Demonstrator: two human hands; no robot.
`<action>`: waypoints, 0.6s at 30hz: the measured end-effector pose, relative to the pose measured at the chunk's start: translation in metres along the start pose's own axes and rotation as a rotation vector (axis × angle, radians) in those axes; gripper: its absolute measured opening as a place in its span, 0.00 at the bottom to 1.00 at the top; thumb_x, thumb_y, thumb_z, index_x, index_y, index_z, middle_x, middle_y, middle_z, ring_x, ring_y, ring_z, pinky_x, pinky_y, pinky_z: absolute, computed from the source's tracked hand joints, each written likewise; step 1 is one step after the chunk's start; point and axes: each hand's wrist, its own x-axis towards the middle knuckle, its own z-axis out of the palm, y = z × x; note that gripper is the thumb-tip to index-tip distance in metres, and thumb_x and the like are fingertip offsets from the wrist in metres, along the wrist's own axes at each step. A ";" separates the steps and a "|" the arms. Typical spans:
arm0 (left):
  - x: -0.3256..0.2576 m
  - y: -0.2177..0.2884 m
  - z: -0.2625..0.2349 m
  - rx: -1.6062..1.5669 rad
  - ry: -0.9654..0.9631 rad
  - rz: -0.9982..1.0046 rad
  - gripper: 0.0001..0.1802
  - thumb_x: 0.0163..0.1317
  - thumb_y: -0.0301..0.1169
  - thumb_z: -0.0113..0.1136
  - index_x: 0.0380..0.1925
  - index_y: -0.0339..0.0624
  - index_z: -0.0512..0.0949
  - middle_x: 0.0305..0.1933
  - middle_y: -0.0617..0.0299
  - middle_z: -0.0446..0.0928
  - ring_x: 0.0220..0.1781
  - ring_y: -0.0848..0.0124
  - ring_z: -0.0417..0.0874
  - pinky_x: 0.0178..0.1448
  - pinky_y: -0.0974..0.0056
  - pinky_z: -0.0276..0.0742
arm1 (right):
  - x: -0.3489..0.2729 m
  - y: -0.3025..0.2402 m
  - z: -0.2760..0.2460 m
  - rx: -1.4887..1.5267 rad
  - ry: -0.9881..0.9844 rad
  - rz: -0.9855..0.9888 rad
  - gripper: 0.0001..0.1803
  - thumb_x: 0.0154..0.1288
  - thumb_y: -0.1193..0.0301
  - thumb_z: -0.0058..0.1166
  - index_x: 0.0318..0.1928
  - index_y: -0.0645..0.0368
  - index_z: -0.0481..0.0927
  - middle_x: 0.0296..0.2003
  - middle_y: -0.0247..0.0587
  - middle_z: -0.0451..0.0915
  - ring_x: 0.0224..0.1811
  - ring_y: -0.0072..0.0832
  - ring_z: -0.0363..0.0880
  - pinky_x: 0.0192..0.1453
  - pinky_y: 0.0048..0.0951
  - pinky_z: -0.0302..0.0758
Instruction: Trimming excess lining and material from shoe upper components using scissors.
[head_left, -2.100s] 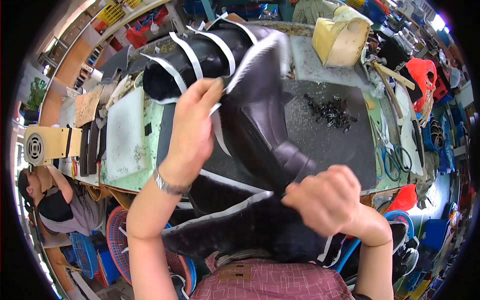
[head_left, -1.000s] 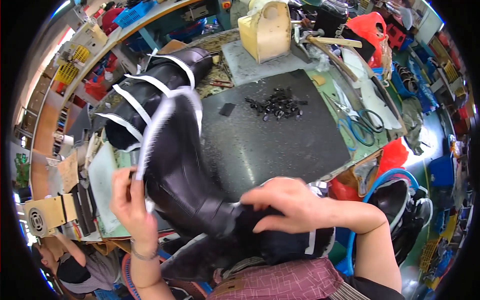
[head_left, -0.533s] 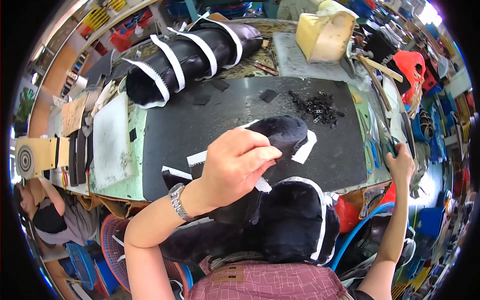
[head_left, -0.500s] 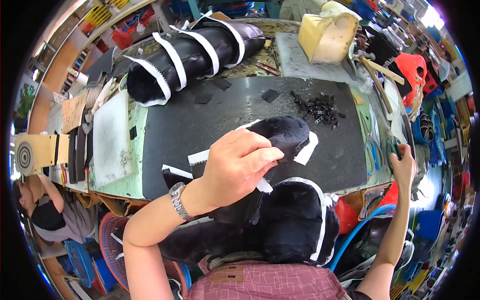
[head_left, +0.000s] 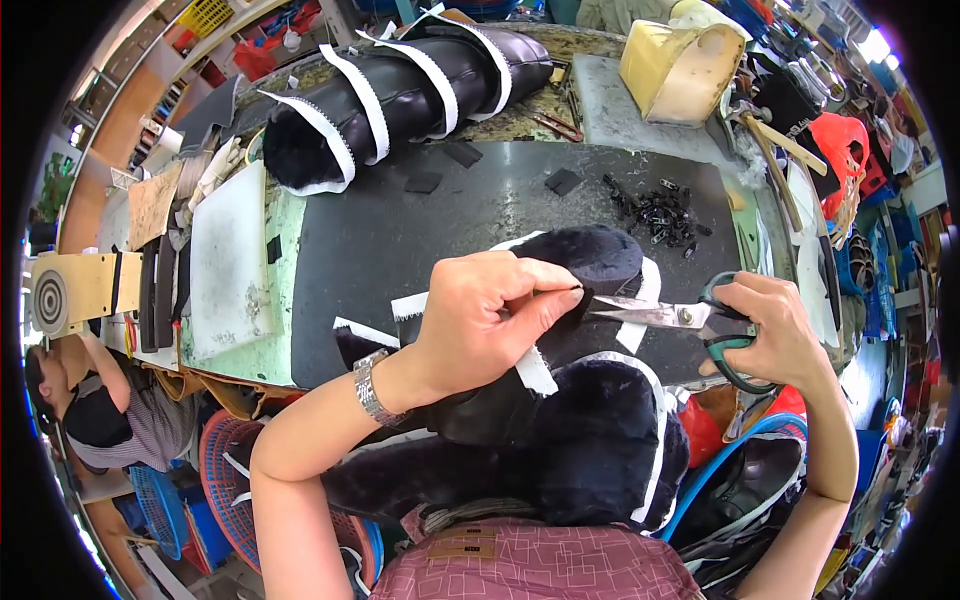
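My left hand (head_left: pixel 485 320) pinches the edge of a black fur-lined boot piece (head_left: pixel 590 262) with white trim strips, which lies on the black cutting mat (head_left: pixel 400 240) and hangs into my lap. My right hand (head_left: pixel 770 335) grips green-handled scissors (head_left: pixel 680 316), their blades pointing left and meeting the boot piece right beside my left fingertips. More of the black furry boot material (head_left: pixel 590 450) bunches against my body.
A second black boot shaft (head_left: pixel 400 95) with white strips lies at the table's far side. Small black offcuts (head_left: pixel 660 210) sit on the mat's right. A yellow foam block (head_left: pixel 685 70), a white board (head_left: pixel 230 265) and tools ring the bench. Another person (head_left: pixel 95 410) sits lower left.
My right hand has come back from the right edge with the scissors and brought the blades to the boot piece. My left hand stays on the piece, holding its edge.
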 end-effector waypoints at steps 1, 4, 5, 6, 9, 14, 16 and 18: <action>-0.002 -0.002 0.001 -0.066 0.011 -0.074 0.04 0.50 0.22 0.64 0.28 0.37 0.81 0.17 0.65 0.73 0.17 0.80 0.68 0.19 0.73 0.58 | 0.001 0.000 0.001 0.001 -0.029 0.002 0.27 0.32 0.59 0.68 0.33 0.64 0.76 0.22 0.44 0.72 0.25 0.43 0.72 0.29 0.36 0.67; 0.001 -0.001 -0.003 0.025 -0.015 0.033 0.04 0.49 0.22 0.64 0.28 0.38 0.81 0.17 0.64 0.72 0.16 0.79 0.67 0.19 0.73 0.58 | 0.009 -0.008 -0.001 0.002 -0.109 0.021 0.27 0.33 0.59 0.68 0.34 0.64 0.77 0.23 0.45 0.73 0.27 0.43 0.73 0.30 0.36 0.68; 0.001 -0.001 -0.002 0.021 -0.019 0.032 0.04 0.49 0.22 0.64 0.28 0.38 0.81 0.17 0.64 0.72 0.16 0.79 0.67 0.19 0.73 0.58 | 0.013 -0.013 -0.003 0.003 -0.159 0.032 0.27 0.34 0.58 0.67 0.34 0.64 0.77 0.24 0.45 0.73 0.28 0.43 0.73 0.31 0.37 0.68; 0.001 -0.001 -0.001 0.029 -0.013 0.053 0.04 0.49 0.22 0.64 0.28 0.38 0.81 0.16 0.64 0.72 0.16 0.79 0.67 0.19 0.73 0.58 | 0.015 -0.015 -0.004 0.002 -0.159 0.034 0.27 0.34 0.58 0.67 0.34 0.64 0.77 0.24 0.45 0.73 0.28 0.43 0.73 0.31 0.37 0.68; 0.002 -0.002 0.004 0.044 0.006 0.094 0.04 0.49 0.22 0.64 0.27 0.38 0.81 0.16 0.64 0.71 0.16 0.79 0.67 0.19 0.73 0.57 | 0.020 -0.020 -0.007 0.024 -0.234 0.021 0.25 0.37 0.58 0.66 0.33 0.63 0.78 0.25 0.46 0.74 0.30 0.43 0.74 0.32 0.37 0.69; 0.004 0.003 0.002 0.089 0.017 0.056 0.04 0.49 0.22 0.64 0.27 0.39 0.81 0.15 0.65 0.71 0.16 0.79 0.66 0.18 0.73 0.56 | 0.033 -0.028 -0.014 0.286 -0.600 0.317 0.25 0.47 0.52 0.62 0.29 0.65 0.77 0.19 0.48 0.72 0.22 0.40 0.70 0.29 0.36 0.66; 0.004 0.003 0.001 0.100 0.031 0.056 0.04 0.48 0.22 0.65 0.26 0.39 0.81 0.15 0.65 0.71 0.16 0.79 0.66 0.18 0.73 0.56 | 0.034 -0.029 -0.014 0.293 -0.620 0.340 0.25 0.49 0.51 0.61 0.28 0.65 0.77 0.18 0.48 0.71 0.21 0.39 0.68 0.28 0.35 0.65; 0.005 0.002 0.002 0.105 0.040 0.057 0.04 0.48 0.22 0.65 0.26 0.39 0.81 0.15 0.65 0.71 0.16 0.79 0.66 0.18 0.73 0.56 | 0.037 -0.034 -0.016 0.301 -0.641 0.360 0.26 0.50 0.50 0.60 0.27 0.65 0.77 0.16 0.48 0.70 0.19 0.38 0.67 0.28 0.35 0.65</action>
